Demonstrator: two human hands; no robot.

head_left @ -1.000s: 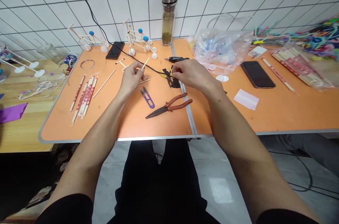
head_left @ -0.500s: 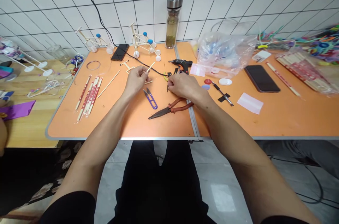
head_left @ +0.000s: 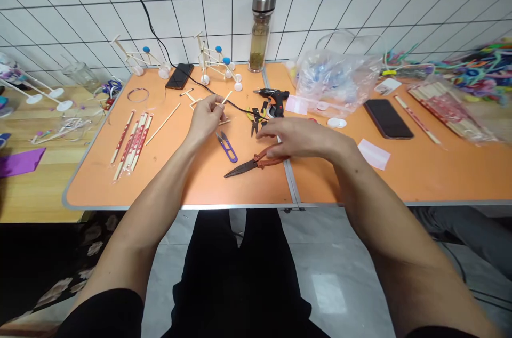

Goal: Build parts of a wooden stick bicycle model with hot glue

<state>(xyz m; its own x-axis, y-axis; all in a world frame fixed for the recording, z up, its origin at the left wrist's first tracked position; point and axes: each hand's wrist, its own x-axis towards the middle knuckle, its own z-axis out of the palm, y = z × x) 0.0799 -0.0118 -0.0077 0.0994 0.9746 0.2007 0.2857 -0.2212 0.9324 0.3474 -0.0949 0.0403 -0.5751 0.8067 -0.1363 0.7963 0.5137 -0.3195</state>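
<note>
Above the orange table, my left hand [head_left: 207, 117] is closed around a short wooden stick [head_left: 227, 97] whose end sticks out past the fingers. Another stick end [head_left: 224, 122] shows just below that hand. Fingers spread, my right hand [head_left: 294, 138] hovers at the red-handled long-nose pliers [head_left: 250, 166]; its thumb overlaps their handles, and I cannot tell whether it touches. Small yellow-handled pliers [head_left: 255, 123] and a black glue gun [head_left: 274, 97] lie beyond the right hand. Purple thread snips [head_left: 227, 147] lie between the two hands.
Stick models with white wheels [head_left: 216, 63], a phone [head_left: 180, 77] and a tea bottle [head_left: 261, 34] stand along the wall. Wrapped chopsticks [head_left: 134, 143] lie left. A plastic bag [head_left: 336, 82], another phone [head_left: 388, 118] and a chopstick pack [head_left: 450, 111] are right.
My right hand has moved from the small yellow-handled pliers toward me and right, opening over the red-handled pliers. My left hand keeps holding the stick. The view has shifted slightly.
</note>
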